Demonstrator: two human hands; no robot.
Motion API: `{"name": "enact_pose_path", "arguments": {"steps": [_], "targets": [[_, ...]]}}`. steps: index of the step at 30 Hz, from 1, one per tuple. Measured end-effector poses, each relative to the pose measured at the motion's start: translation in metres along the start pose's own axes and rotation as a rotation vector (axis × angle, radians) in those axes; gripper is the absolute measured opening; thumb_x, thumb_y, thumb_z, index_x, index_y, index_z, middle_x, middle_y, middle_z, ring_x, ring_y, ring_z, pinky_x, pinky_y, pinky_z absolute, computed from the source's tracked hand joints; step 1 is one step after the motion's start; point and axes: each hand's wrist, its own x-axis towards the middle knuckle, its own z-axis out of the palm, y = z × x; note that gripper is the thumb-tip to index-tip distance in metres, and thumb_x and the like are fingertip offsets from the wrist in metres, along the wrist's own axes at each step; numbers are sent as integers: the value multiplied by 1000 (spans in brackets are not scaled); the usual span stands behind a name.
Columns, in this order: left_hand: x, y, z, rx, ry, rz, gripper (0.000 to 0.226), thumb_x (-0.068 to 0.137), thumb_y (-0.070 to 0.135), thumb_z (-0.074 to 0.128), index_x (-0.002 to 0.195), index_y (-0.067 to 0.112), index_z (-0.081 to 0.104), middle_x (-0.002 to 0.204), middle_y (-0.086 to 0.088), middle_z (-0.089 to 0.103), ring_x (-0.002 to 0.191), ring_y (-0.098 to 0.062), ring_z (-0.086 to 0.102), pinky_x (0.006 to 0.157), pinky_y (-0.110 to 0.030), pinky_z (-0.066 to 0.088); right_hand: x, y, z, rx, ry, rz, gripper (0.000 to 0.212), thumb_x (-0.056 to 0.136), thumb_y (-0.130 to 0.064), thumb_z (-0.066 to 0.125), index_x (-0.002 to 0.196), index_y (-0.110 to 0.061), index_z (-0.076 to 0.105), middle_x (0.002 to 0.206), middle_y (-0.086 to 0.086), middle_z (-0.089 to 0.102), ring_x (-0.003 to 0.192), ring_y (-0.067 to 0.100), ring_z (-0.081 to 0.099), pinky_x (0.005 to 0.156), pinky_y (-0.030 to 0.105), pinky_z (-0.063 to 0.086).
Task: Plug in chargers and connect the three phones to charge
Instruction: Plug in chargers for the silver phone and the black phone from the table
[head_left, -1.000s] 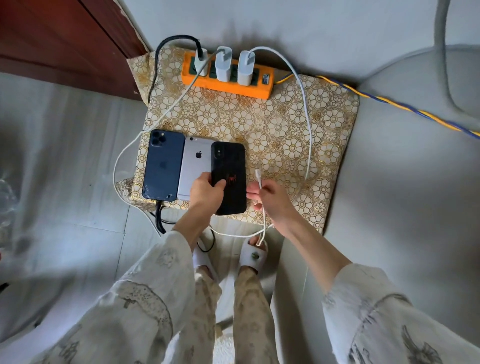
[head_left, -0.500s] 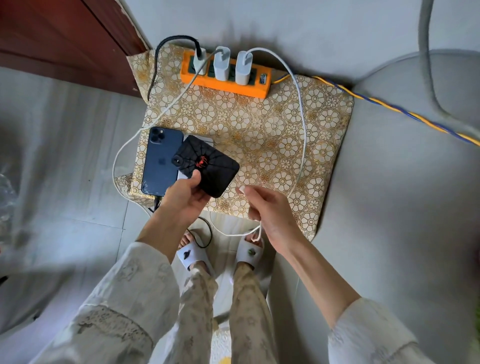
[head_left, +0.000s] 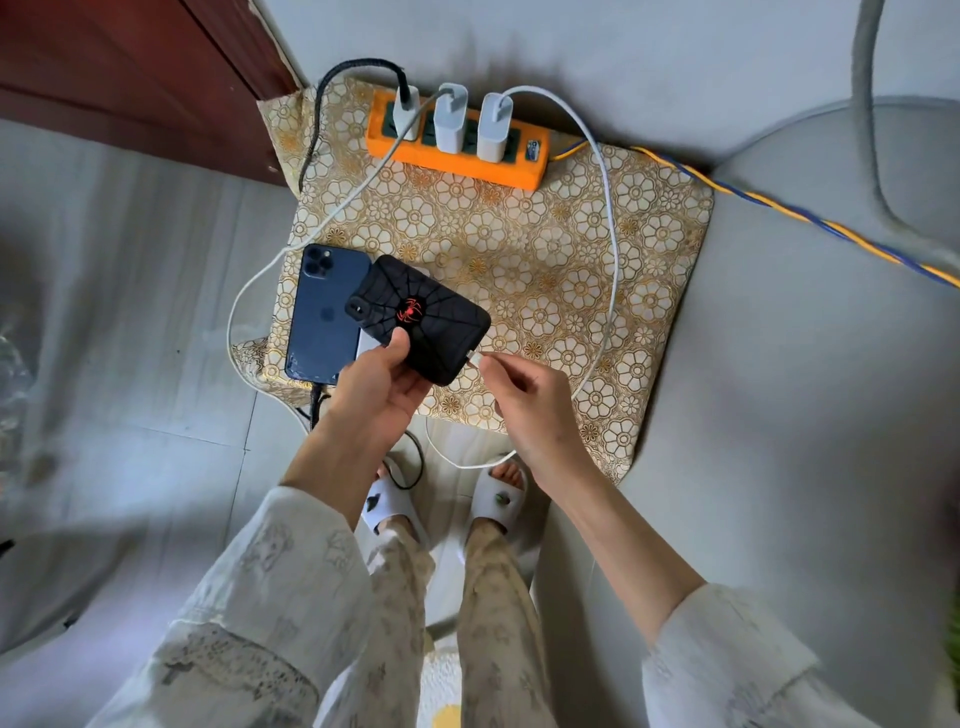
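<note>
While my left hand (head_left: 382, 382) grips the black phone (head_left: 421, 317) by its long edges, thumb across the rubbery case, my right hand (head_left: 524, 400) pinches the white plug (head_left: 474, 358) right at the phone's lower end, at or just in the port; I cannot tell if it is seated. The phone is held above the mat (head_left: 519, 249), tilted, overlapping the blue phone (head_left: 324, 317) and a silver phone (head_left: 368, 344) that shows only as a sliver beneath.

I judge the phone to be light and rigid, and its textured case not slippery, so a hold on the sides is enough; I keep my fingers off the end where the plug goes. The plug is small and stiff and wants a pinch on its body, not on the cable (head_left: 610, 249), which is limp and looks springy enough to tug sideways. The port is the delicate part: pushing in crooked could strain it.

Around me, three adapters (head_left: 451, 124) sit in the orange strip (head_left: 457, 156) at the mat's far edge. The cable arcs wide on the right and droops to the floor near my slippers (head_left: 496, 499), where a foot could snag it. A second white lead (head_left: 332, 213) loops off the mat's left edge, and a dark one (head_left: 316, 400) hangs below the blue phone. The two lying phones crowd the spot where I would set this one down.
</note>
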Motion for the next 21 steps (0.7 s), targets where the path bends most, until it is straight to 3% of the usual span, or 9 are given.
{"name": "enact_pose_path", "arguments": {"steps": [4, 6, 8, 10, 12, 15, 17, 21], "targets": [[-2, -4, -3, -10, -11, 41, 14, 94, 15, 45, 91, 8, 56, 94, -6, 64, 85, -16, 63, 69, -27, 51, -1, 1, 1, -96, 14, -1, 42, 89, -18, 54, 48, -14, 41, 37, -10, 29, 42, 7, 21, 43, 22, 19], [-3, -5, -4, 26, 8, 94, 12, 94, 13, 45, 89, 8, 56, 94, -7, 64, 86, -17, 63, 72, -28, 52, 0, 3, 0, -157, 2, 33, 38, 88, -22, 55, 54, -5, 51, 42, -9, 34, 46, 12, 28, 47, 27, 25], [-5, -7, -4, 104, 29, 166, 12, 93, 12, 46, 89, 10, 57, 92, -5, 65, 86, -18, 64, 77, -30, 53, 1, 5, 1, -175, -1, 92, 32, 87, -24, 56, 67, 0, 63, 47, 2, 42, 50, 18, 36, 52, 31, 29], [-8, -11, -4, 153, 38, 205, 12, 93, 12, 46, 91, 11, 58, 92, -4, 66, 86, -18, 64, 77, -29, 54, 1, 8, 1, -146, 10, 136, 25, 86, -21, 57, 65, -12, 67, 46, 3, 47, 48, 20, 40, 53, 32, 32], [-11, -15, -3, 148, 40, 194, 15, 94, 13, 45, 100, 9, 58, 92, -3, 66, 85, -17, 64, 76, -27, 55, 1, 10, 1, -125, 25, 151, 25, 86, -20, 58, 62, -21, 67, 45, 0, 50, 43, 16, 41, 50, 29, 34], [-13, -19, -4, 126, 45, 157, 20, 94, 13, 45, 110, 5, 55, 92, -5, 66, 83, -18, 65, 72, -27, 55, 2, 13, -1, -145, 24, 139, 24, 86, -20, 58, 64, -19, 67, 34, -9, 48, 37, 7, 44, 46, 17, 36], [-14, -20, -5, 187, 72, 163, 20, 94, 13, 47, 109, 4, 56, 91, -6, 65, 80, -19, 65, 67, -26, 58, 1, 14, -2, -167, -26, 179, 26, 86, -19, 56, 63, -19, 67, 35, -9, 51, 40, 6, 51, 52, 14, 39], [-12, -17, -11, 434, 101, 200, 11, 92, 12, 50, 101, 9, 56, 88, -8, 64, 79, -21, 64, 56, -17, 57, -2, 22, -7, -168, -160, 343, 13, 84, -17, 61, 73, -17, 67, 69, 1, 67, 65, 15, 61, 79, 41, 51]]}}
